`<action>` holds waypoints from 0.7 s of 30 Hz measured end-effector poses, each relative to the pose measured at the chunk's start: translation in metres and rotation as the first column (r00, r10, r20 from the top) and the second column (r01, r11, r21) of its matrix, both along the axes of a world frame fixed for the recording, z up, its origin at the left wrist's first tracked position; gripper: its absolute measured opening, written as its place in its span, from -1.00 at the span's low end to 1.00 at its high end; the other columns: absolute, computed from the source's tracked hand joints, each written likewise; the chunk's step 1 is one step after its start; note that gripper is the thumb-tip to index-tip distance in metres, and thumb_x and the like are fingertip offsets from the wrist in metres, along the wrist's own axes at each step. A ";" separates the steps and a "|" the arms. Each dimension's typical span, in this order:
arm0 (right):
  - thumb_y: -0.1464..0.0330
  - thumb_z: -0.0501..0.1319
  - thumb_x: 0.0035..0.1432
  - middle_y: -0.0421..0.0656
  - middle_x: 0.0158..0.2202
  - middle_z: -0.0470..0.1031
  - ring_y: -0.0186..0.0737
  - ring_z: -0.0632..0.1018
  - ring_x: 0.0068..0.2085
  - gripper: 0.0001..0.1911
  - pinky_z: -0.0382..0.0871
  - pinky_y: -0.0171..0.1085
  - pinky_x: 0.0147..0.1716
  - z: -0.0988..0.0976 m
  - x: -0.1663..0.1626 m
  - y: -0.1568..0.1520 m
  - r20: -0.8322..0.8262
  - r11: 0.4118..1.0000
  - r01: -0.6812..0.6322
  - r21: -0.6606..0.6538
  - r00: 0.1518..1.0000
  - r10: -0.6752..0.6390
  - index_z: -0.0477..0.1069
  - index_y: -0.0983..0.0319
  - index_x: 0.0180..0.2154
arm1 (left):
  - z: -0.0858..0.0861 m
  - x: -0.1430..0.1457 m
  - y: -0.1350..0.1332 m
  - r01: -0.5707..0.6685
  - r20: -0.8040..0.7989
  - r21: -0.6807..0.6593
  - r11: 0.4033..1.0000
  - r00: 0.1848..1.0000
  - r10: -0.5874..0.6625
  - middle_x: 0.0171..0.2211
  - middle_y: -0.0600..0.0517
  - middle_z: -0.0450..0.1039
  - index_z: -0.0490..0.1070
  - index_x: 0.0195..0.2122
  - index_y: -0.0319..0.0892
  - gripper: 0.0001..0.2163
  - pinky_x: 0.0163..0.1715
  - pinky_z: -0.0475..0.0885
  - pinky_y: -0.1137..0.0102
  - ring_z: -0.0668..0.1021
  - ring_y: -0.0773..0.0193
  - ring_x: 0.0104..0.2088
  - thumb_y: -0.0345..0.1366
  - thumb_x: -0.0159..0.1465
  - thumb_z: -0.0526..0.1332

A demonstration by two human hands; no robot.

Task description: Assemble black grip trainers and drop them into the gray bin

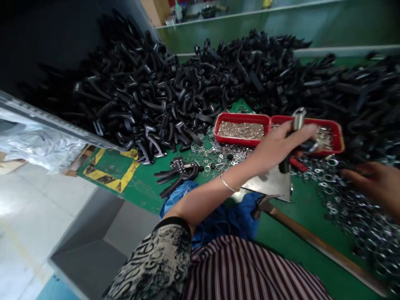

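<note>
My left hand [275,146], with a bracelet on its wrist, is closed around a black handle part [285,163] with a shiny end. It is over the front of a red tray of small metal pieces [337,137]. My right hand [378,183] is at the right edge, blurred, its fingertips by dark parts and the heap of metal rings [346,216]; whether it grips anything I cannot tell. Below my left hand lies a flat metal plate [270,183]. A claw hammer [306,235] with a wooden handle lies on the green table [300,216].
A large heap of black handle parts [175,96] covers the back and left. The left red tray [242,139] holds small pins or rivets. Several black assembled grips [179,175] lie at left, beside yellow-black tape [117,184]. A grey bin [103,233] stands below the table edge.
</note>
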State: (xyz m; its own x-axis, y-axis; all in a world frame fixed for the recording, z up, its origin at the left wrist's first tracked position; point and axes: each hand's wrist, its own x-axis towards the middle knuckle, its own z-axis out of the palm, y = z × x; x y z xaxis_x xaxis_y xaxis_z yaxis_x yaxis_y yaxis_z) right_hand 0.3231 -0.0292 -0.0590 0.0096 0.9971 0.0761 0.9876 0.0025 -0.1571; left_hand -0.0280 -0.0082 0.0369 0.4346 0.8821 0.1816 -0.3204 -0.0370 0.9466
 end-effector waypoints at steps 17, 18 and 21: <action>0.34 0.06 0.26 0.10 -0.13 0.48 0.03 0.48 -0.06 -0.65 0.35 -0.07 -0.01 0.015 -0.038 0.007 0.003 0.986 0.131 0.106 0.991 -0.132 0.39 0.34 0.01 | -0.085 -0.007 -0.025 0.088 0.270 -0.463 0.882 0.962 0.046 -0.35 0.03 0.46 0.32 -0.29 -0.21 -0.73 -0.37 0.34 0.46 0.47 0.38 -0.38 -0.10 0.31 0.25; 0.33 0.08 0.25 0.09 -0.14 0.47 0.02 0.49 -0.09 -0.65 0.36 -0.08 -0.03 0.014 -0.039 0.008 0.019 0.988 0.127 0.092 0.991 -0.129 0.39 0.33 0.02 | -0.086 -0.007 -0.025 0.116 0.294 -0.470 0.875 0.955 0.030 -0.36 0.03 0.46 0.32 -0.29 -0.22 -0.74 -0.38 0.34 0.46 0.47 0.38 -0.39 -0.11 0.30 0.25; 0.32 0.12 0.24 0.08 -0.16 0.46 0.01 0.50 -0.15 -0.67 0.39 -0.09 -0.13 0.013 -0.039 0.012 0.049 0.990 0.130 0.059 0.990 -0.133 0.38 0.31 0.01 | -0.089 -0.009 -0.023 0.175 0.317 -0.460 0.870 0.948 -0.024 -0.39 0.02 0.46 0.33 -0.31 -0.24 -0.75 -0.39 0.34 0.46 0.46 0.39 -0.41 -0.13 0.32 0.24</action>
State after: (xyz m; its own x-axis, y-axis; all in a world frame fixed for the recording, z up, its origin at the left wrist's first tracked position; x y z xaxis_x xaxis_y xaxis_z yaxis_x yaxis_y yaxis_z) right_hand 0.2840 -0.0176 -0.0457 0.1349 0.9816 0.1353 0.9868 -0.1207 -0.1084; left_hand -0.0367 -0.0315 -0.0519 0.5187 0.8468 -0.1175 -0.5609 0.4408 0.7008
